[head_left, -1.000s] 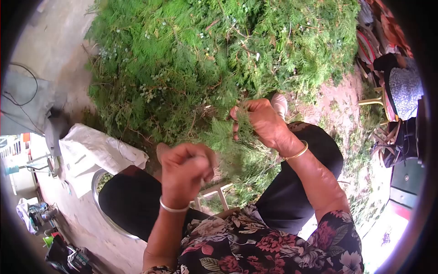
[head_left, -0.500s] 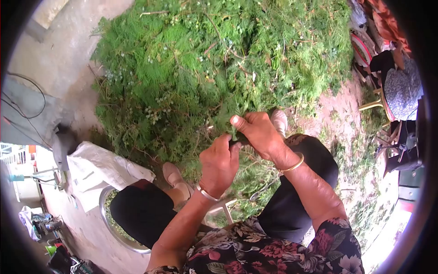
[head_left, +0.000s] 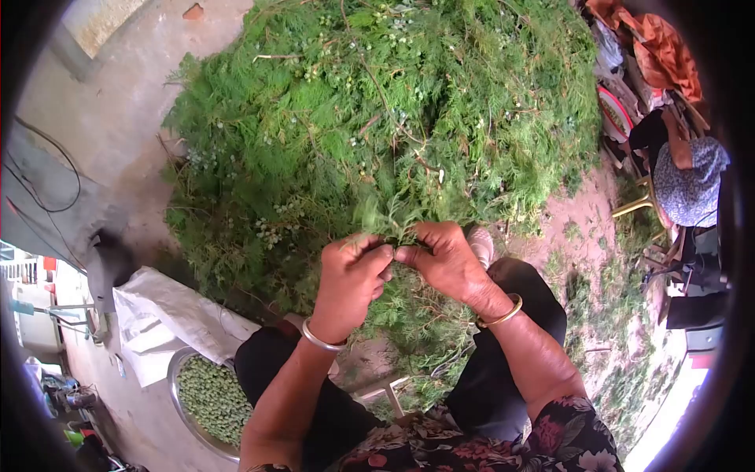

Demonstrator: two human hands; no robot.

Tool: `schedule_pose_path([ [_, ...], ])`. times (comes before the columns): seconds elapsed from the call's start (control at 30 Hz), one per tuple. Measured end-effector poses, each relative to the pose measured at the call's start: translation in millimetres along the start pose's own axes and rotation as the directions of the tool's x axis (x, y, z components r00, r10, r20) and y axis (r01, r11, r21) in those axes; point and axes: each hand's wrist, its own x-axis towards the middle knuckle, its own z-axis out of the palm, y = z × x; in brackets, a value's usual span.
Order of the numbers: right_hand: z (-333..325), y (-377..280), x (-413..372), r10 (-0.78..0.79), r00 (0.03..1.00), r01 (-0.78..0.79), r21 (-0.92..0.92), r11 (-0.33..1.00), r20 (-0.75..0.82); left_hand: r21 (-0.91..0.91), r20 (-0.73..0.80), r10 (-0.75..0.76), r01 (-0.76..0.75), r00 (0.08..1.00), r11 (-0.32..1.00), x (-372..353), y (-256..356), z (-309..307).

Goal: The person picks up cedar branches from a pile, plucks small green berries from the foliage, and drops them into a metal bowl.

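Observation:
A small green conifer sprig (head_left: 399, 226) sticks up between my two hands, in front of the big pile of cut branches. My left hand (head_left: 350, 275), wearing a silver bangle, is closed with thumb and fingers pinched at the sprig's base. Beside it my right hand (head_left: 450, 263), with a gold-coloured bangle, also pinches the sprig, its thumb close to the left fingertips. Any small cone between the fingertips is hidden. The conifer branch pile (head_left: 314, 134) carries pale green cones in clusters.
A metal basin (head_left: 174, 381) full of small green cones stands by my left knee, next to a white sack (head_left: 185, 307). A small stool (head_left: 389, 391) shows between my legs. At right another person (head_left: 688, 181) sits near a red-rimmed basin (head_left: 615, 110).
My left hand has shifted left and tilted, and my right hand has come slightly lower. The sprig now fans out above the fingers. My left knee has moved, uncovering more of the basin.

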Motion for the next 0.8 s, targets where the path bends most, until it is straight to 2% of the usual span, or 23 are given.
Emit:
schedule_pose_path([
  [0.13,-7.3,-13.0,2.4,0.136,0.989,-0.135,-0.016,0.991,0.061,0.067,0.024,0.006,-0.007,1.000,0.998,-2.0,8.0,-2.0],
  [0.23,-6.4,-11.1,5.0,0.090,0.994,-0.086,-0.067,0.994,0.062,-0.030,0.042,-0.034,0.035,0.999,0.999,0.4,2.0,-7.8],
  [0.27,-6.0,-9.3,5.8,0.092,0.994,-0.088,-0.073,0.993,0.064,0.191,0.065,0.089,-0.100,0.994,0.976,3.7,-5.0,-12.1],
  [0.3,-5.1,-6.1,6.4,0.035,0.995,-0.027,-0.094,0.995,0.090,0.398,0.111,0.202,-0.230,0.973,0.888,4.5,-7.4,-14.9],
  [0.33,-4.7,-4.8,6.8,-0.023,0.993,0.036,-0.111,0.993,0.117,0.395,0.109,0.204,-0.231,0.973,0.889,3.2,-5.8,-18.6],
  [0.37,-5.9,-6.3,7.0,-0.025,0.992,0.038,-0.113,0.993,0.120,0.336,0.132,0.153,-0.189,0.979,0.923,1.4,0.2,-23.1],
  [0.4,-8.3,-8.0,6.1,0.038,0.993,-0.022,-0.147,0.989,0.110,0.277,0.158,0.102,-0.143,0.982,0.950,-1.2,6.7,-28.0],
  [0.43,-11.1,-8.8,4.7,0.101,0.990,-0.083,-0.179,0.980,0.094,0.297,0.091,0.163,-0.183,0.982,0.937,-3.7,14.2,-32.6],
  [0.47,-15.6,-8.6,3.8,0.100,0.991,-0.082,-0.179,0.980,0.092,0.124,0.079,0.097,-0.106,0.992,0.987,-6.8,25.5,-41.3],
  [0.5,-21.6,-8.3,3.7,0.101,0.988,-0.095,-0.058,0.994,0.114,-0.054,0.080,0.030,-0.026,0.996,0.998,-8.6,34.1,-50.0],
  [0.53,-26.0,-8.9,4.1,0.098,0.986,-0.107,0.061,0.992,0.138,-0.055,0.081,0.035,-0.030,0.996,0.998,-6.6,34.7,-56.7],
  [0.57,-27.9,-8.9,4.2,0.095,0.986,-0.104,0.058,0.993,0.140,-0.298,0.113,0.058,-0.022,0.992,0.954,-2.8,31.8,-63.6],
  [0.6,-28.7,-8.6,4.0,0.092,0.985,-0.110,0.119,0.987,0.146,-0.521,0.139,0.090,-0.004,0.986,0.854,0.1,29.3,-67.8],
  [0.7,-26.3,-13.7,4.6,0.084,0.985,-0.114,0.204,0.972,0.151,-0.521,0.187,0.101,0.011,0.977,0.853,2.7,20.5,-58.5],
  [0.77,-24.4,-14.5,4.4,0.058,0.982,-0.094,0.202,0.975,0.178,-0.510,0.146,0.095,-0.007,0.985,0.860,0.3,15.2,-47.0],
  [0.8,-23.7,-14.7,4.3,0.059,0.982,-0.096,0.201,0.975,0.179,-0.359,0.139,0.071,-0.017,0.988,0.933,-0.9,13.7,-41.9],
])
